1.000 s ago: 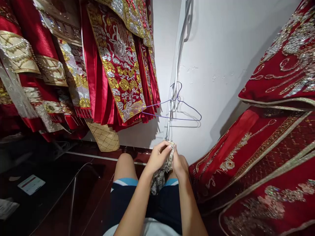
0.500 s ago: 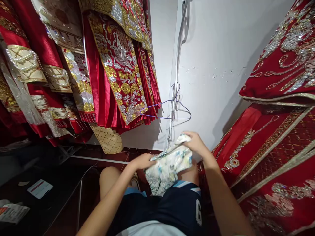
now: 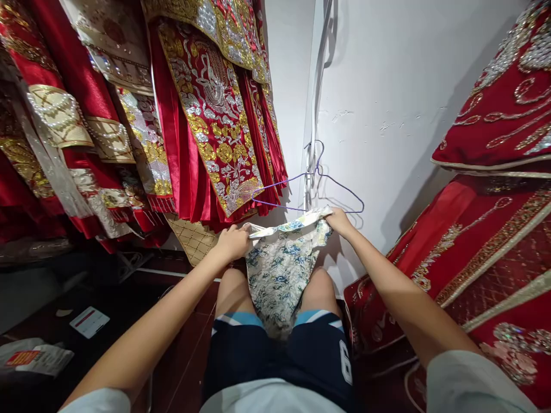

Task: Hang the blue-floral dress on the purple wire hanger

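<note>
A white floral garment [image 3: 282, 267] with blue and green flowers is stretched between my hands in front of my knees. Its smooth band [image 3: 297, 222] runs along the top, and the crinkled body hangs down in folds between my thighs. My left hand [image 3: 235, 242] grips the band's left end, where it looks narrow and strap-like. At the other end, my right hand [image 3: 338, 222] pinches the top corner. Just beyond the cloth, a purple wire hanger [image 3: 288, 181] hangs near the wall with nothing on it.
Red embroidered robes [image 3: 221, 123] hang on the left. More beaded red garments [image 3: 482, 241] crowd the right side. A dark surface at lower left holds a white card [image 3: 89, 322] and a printed packet [image 3: 38, 357]. Behind the hanger is a white wall [image 3: 383, 86].
The bunched garment has been raised and spread out, its top band now pulled straight. Both hands have moved forward and the left one outward. My knees have come closer together.
</note>
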`<state>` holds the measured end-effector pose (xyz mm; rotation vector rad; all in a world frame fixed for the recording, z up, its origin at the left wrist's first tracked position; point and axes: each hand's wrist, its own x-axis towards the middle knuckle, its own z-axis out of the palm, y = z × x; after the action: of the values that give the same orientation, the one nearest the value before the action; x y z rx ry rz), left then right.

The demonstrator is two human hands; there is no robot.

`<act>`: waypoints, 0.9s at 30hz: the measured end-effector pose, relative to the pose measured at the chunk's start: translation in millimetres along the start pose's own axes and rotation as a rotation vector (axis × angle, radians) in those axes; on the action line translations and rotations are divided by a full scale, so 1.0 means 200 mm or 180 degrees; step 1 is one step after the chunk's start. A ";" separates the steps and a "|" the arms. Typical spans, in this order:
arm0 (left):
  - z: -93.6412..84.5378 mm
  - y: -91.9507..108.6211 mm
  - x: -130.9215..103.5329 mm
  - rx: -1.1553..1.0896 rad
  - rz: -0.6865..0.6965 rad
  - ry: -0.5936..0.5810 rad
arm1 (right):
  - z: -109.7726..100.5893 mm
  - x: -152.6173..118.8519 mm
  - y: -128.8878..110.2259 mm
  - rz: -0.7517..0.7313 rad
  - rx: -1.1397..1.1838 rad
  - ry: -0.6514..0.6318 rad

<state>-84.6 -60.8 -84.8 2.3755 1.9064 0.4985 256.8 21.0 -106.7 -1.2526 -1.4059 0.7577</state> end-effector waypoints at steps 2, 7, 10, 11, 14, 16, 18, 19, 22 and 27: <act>-0.01 0.01 0.01 -0.0105 0.0043 0.0017 | -0.06 -0.05 0.01 -0.0104 -0.0045 0.0115; -0.07 0.12 0.12 -0.0938 0.0709 0.0424 | -0.20 -0.12 -0.04 -0.0330 -0.0290 0.0577; -0.13 0.24 0.22 -0.1354 0.0975 0.0944 | -0.21 -0.14 -0.09 -0.0321 -0.0351 0.0607; -0.15 0.28 0.25 -0.1401 0.1027 0.1073 | -0.20 -0.16 -0.10 -0.0311 -0.0332 0.0579; -0.19 0.36 0.34 -0.1337 0.1041 0.1199 | -0.18 -0.19 -0.11 -0.0261 -0.0279 0.0528; -0.20 0.37 0.38 -0.1073 0.0988 0.1192 | -0.18 -0.21 -0.11 -0.0256 -0.0267 0.0544; -0.21 0.33 0.40 -0.0819 0.0867 0.1238 | -0.20 -0.21 -0.10 -0.0296 -0.0260 0.0559; -0.21 0.30 0.41 -0.0774 0.0770 0.1271 | -0.21 -0.21 -0.10 -0.0324 -0.0263 0.0574; -0.23 0.24 0.41 -0.0974 0.0520 0.1366 | -0.20 -0.20 -0.10 -0.0367 -0.0267 0.0604; -0.24 0.37 0.44 -0.1202 0.0600 0.1406 | -0.06 -0.23 -0.11 -0.0235 -0.0156 0.0569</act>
<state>-11.7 -1.9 -3.0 2.3288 1.5308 1.3605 257.5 -31.4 -96.2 -1.2667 -1.3234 0.5498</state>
